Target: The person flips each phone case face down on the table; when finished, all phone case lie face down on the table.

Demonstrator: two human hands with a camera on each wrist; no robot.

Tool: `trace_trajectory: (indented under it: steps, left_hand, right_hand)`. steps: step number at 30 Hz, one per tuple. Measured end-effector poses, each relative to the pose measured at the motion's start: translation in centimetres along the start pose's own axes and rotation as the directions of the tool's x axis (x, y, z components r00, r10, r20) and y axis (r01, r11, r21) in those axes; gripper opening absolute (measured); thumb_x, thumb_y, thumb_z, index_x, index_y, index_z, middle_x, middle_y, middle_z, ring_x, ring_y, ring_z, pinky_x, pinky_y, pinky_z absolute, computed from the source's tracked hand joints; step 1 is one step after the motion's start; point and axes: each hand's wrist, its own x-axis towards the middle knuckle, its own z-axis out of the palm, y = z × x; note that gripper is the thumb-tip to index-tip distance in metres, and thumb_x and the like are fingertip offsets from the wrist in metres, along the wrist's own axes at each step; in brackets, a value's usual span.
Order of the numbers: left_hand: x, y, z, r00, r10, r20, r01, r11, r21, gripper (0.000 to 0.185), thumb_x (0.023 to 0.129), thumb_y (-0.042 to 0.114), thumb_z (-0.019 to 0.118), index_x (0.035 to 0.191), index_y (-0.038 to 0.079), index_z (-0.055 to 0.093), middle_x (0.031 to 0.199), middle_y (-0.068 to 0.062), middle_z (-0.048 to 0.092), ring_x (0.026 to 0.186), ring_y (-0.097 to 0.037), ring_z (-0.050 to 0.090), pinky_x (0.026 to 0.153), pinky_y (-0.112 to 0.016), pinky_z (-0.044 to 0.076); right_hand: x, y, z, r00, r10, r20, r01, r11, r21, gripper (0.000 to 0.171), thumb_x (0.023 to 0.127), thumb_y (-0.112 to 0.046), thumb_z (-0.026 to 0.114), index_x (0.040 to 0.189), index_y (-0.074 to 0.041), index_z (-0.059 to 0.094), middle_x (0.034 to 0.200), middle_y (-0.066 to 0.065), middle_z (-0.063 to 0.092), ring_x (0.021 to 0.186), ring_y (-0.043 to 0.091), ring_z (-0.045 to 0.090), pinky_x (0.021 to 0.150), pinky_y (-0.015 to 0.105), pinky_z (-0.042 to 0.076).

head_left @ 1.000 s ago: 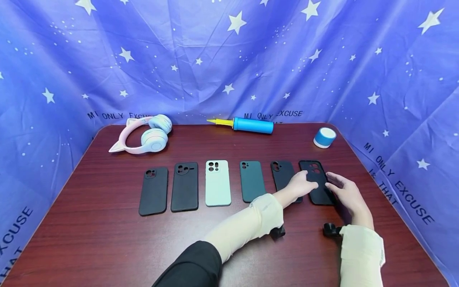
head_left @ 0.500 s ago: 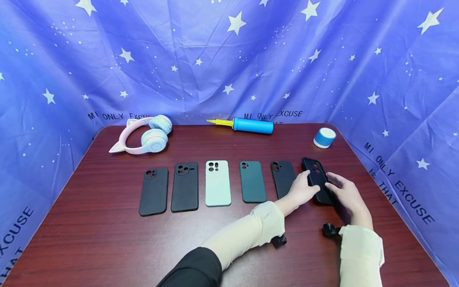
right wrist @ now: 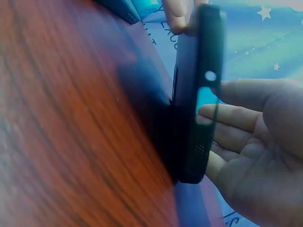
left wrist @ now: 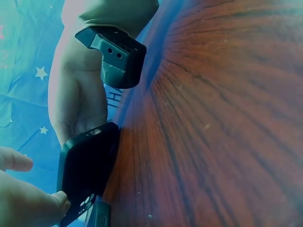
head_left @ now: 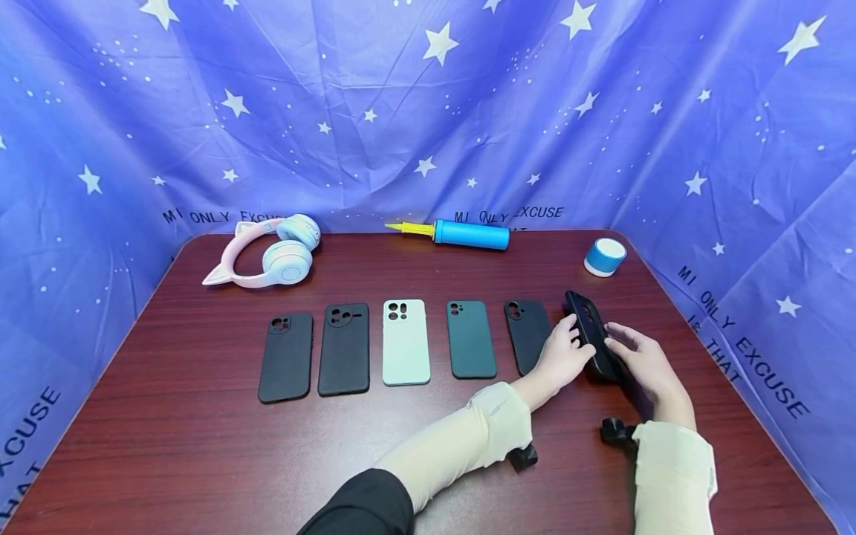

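Note:
At the right end of a row of phone cases, a black phone case [head_left: 605, 366] is tilted up with its left side off the table. My left hand [head_left: 558, 355] pinches that raised side, with its thumb on the edge in the left wrist view. My right hand [head_left: 650, 365] is at the case's right side, fingers extended; in the right wrist view they reach toward and partly behind the case [right wrist: 208, 47], and contact is hard to tell. Left of it, partly behind my left hand, lies another black phone case [head_left: 527, 327]. A dark green phone case [head_left: 472, 342] follows.
Farther left lie a pale green phone case [head_left: 406, 345] and two black phone cases, one [head_left: 344, 353] beside the other [head_left: 286, 360]. Along the back of the table [head_left: 221, 446] are cat-ear headphones [head_left: 287, 261], a blue hand pump [head_left: 471, 234] and a blue-and-white cylinder [head_left: 605, 257].
The rightmost black phone case has gone from lying flat to steeply tilted, its left side rising with my left hand. My right hand has hardly moved.

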Motion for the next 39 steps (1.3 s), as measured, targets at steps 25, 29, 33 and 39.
trace_trajectory:
  steps: [25,29,33,39]
  left_hand:
    - [0.0,-0.6,0.1,0.989,0.133,0.069,-0.122,0.983,-0.138,0.060,0.088,-0.005,0.052,0.145,0.006,0.041,0.148,-0.005,0.047,0.132,-0.017,0.051,0.101,-0.014,0.045]
    - [0.1,-0.7,0.2,0.989,0.135,0.067,-0.125,0.983,-0.136,0.059,0.087,-0.005,0.052,0.144,0.006,0.042,0.147,-0.006,0.048,0.132,-0.017,0.052,0.102,-0.014,0.045]
    - [0.2,-0.9,0.2,0.991,0.110,0.072,-0.103,0.990,-0.098,0.057,0.088,-0.003,0.052,0.144,0.006,0.043,0.146,-0.006,0.049,0.132,-0.019,0.052,0.102,-0.015,0.045]
    - [0.3,-1.1,0.2,0.998,0.012,0.057,-0.013,1.000,0.006,0.055,0.089,0.002,0.057,0.143,0.007,0.045,0.145,-0.005,0.051,0.128,-0.015,0.054,0.099,-0.017,0.048]
  right_hand:
    - [0.2,-1.3,0.3,0.995,0.046,0.091,-0.052,0.996,0.069,0.071,0.101,-0.046,0.042,0.149,0.004,0.029,0.148,0.029,0.036,0.092,-0.022,0.038,0.079,0.004,0.039]
    - [0.2,-1.2,0.3,0.995,0.056,0.080,-0.062,0.996,0.071,0.070,0.101,-0.046,0.041,0.149,0.004,0.031,0.147,0.029,0.037,0.093,-0.020,0.038,0.079,0.005,0.039]
    - [0.1,-0.9,0.1,0.996,0.054,0.071,-0.061,0.993,0.098,0.068,0.102,-0.044,0.040,0.148,0.006,0.032,0.139,0.012,0.050,0.092,-0.020,0.040,0.078,0.006,0.042]
    - [-0.2,-0.6,-0.2,0.996,0.020,0.082,-0.039,0.970,0.239,0.061,0.103,-0.037,0.042,0.145,0.006,0.036,0.098,-0.033,0.052,0.085,-0.009,0.053,0.072,0.014,0.050]
